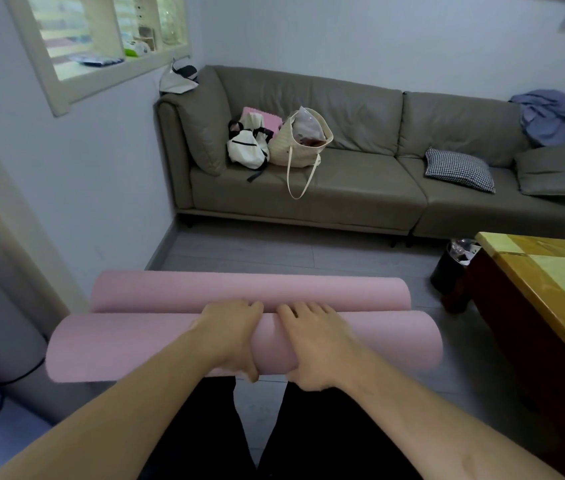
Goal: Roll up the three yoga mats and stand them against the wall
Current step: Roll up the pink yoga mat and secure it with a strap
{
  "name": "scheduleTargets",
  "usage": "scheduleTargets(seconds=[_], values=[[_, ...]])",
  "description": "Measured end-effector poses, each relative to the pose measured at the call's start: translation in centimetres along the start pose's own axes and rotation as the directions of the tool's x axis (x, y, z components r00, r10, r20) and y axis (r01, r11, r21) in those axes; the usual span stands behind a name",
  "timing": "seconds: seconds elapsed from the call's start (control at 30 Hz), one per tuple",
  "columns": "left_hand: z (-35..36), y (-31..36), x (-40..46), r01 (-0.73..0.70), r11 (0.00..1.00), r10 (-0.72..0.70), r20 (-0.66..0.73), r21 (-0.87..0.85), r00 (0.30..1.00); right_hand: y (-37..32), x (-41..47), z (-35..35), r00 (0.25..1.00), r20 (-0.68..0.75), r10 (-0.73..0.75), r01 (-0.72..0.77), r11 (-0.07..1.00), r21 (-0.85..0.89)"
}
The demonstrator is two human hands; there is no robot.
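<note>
Above the floor (308, 258) | my hands, left (230, 336) and right (315, 341), clasp two rolled mats (249, 294) | third unseen; none standing yet

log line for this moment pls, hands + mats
left hand: grips near pink roll | right hand: grips same roll | second pink roll: lies just beyond, horizontal | third mat: unseen | none against wall

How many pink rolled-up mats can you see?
2. The near mat is gripped by the left hand and right hand; the far mat lies just beyond. A third may be out of view.
</note>
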State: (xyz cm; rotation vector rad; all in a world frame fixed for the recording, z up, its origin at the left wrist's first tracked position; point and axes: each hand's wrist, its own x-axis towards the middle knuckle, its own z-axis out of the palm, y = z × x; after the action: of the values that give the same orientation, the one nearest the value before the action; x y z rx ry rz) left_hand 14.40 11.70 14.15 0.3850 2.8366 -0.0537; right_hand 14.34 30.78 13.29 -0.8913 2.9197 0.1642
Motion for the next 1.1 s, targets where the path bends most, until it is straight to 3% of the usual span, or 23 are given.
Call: scheduleTargets(seconds=[0.17, 0.43, 0.6, 0.77, 0.93, 1.1], values=[[-0.9, -0.5, -0.1, 0.031, 0.993, -0.015, 0.139, -0.111, 0.99, -1.7, -0.9, 0.5, 1.0, -0.016, -0.005, 0.004, 0.999, -0.036], [2.8, 1.7, -1.6, 0.09, 0.995, -0.083, -0.165, 0.035, 0.983, -0.6, 1.2, -1.2, 0.986, 0.153, 0.067, -0.089, 0.986, 0.14], [3.4, 1.7, -1.9, 0.087, 0.994, -0.074, -0.189, 0.064, 0.979, 0.2, 1.5, -2.3, 0.948, 0.282, 0.151, -0.276, 0.829, 0.486], [2.6, 0.8, -1.2, 0.026, 0.995, -0.015, -0.107, 0.1, 0.994, -0.4, 2.0, -1.9, 0.966, 0.221, 0.131, -0.208, 0.903, 0.376], [1.2, -0.5, 0.3, 0.004, 1.0, -0.005, -0.026, -0.03, 1.0, -0.7, 1.3, -0.2, 0.994, 0.041, 0.1, -0.107, 0.953, 0.285], [1.2, -0.8, 0.7, -0.024, 0.996, 0.022, -0.025, -0.086, 0.999, -1.5, -1.3, 2.7, 0.995, -0.098, 0.004, -0.005, 1.0, -0.009]])
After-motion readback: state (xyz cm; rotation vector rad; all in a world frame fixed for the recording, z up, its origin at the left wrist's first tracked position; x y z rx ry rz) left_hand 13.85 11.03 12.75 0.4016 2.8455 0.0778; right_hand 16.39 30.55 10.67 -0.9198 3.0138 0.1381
